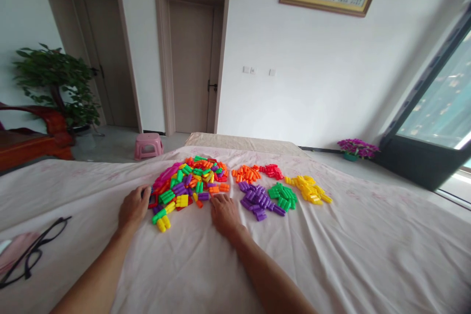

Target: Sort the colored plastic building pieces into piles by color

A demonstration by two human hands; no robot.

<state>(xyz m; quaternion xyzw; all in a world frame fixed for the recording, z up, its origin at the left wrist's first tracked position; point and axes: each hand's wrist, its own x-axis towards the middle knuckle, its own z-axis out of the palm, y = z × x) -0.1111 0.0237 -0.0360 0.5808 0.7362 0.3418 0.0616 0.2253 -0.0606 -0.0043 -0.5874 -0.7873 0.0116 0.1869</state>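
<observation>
A mixed pile of small plastic building blocks (187, 181) in green, orange, purple, yellow and red lies on the pale sheet (176, 274). At its left edge my left hand (133, 209) rests with curled fingers, and whatever is between them is hidden. My right hand (225, 213) lies palm down at the pile's right edge, fingers forward beside orange blocks (220, 188). Further right are single-colour heaps: purple blocks (255, 198), green blocks (283, 196), orange blocks (246, 173), red blocks (271, 171) and yellow blocks (309, 189).
Black-framed glasses (37, 248) and a pink item (20, 250) lie at the left. A magenta object (167, 174) borders the mixed pile. Beyond the sheet stand a pink stool (148, 145), a potted plant (55, 83) and purple flowers (356, 148).
</observation>
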